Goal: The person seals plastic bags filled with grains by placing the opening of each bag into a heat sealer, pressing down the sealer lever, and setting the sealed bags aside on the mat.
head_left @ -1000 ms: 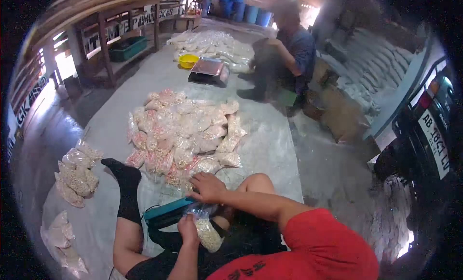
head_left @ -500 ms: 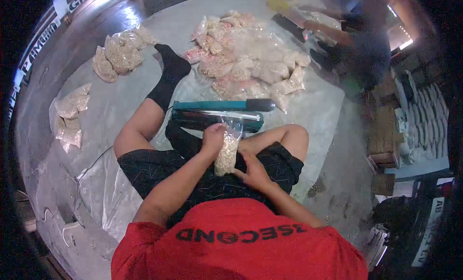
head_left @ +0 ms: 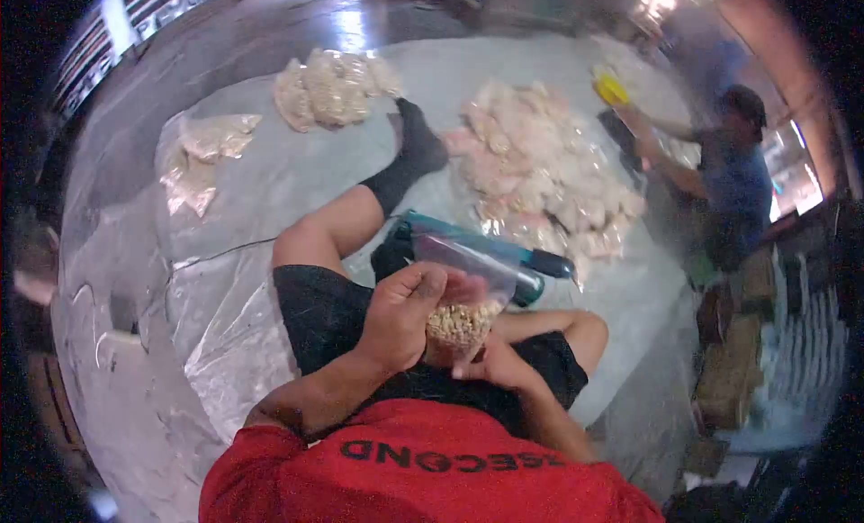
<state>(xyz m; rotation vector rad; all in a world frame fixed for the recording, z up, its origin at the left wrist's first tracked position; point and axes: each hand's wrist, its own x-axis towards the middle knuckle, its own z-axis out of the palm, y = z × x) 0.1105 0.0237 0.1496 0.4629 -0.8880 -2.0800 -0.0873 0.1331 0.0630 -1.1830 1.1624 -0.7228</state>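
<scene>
My left hand (head_left: 403, 314) is closed on the upper left side of a clear plastic bag (head_left: 466, 323), with its thumb on top. Pale kernels, perhaps corn or nuts, fill the bag's lower part, while its upper part is see-through. At the bag's lower corner, my right hand (head_left: 500, 365) has its fingers closed around the plastic. The bag is held tilted above my lap. Just beyond it lies a long teal bag sealer (head_left: 468, 238) with a black handle end, partly hidden behind the bag.
A big heap of filled bags (head_left: 540, 163) lies ahead on the pale sheet (head_left: 261, 343). Smaller groups of bags (head_left: 328, 89) lie at the far left. A co-worker (head_left: 720, 154) at the right holds something yellow (head_left: 612, 89). A cable (head_left: 220, 255) runs leftward.
The bag has been raised nearer to me and tilted, still in both hands. My view has turned left, so the surroundings appear shifted right. The co-worker's arms now reach toward the yellow thing.
</scene>
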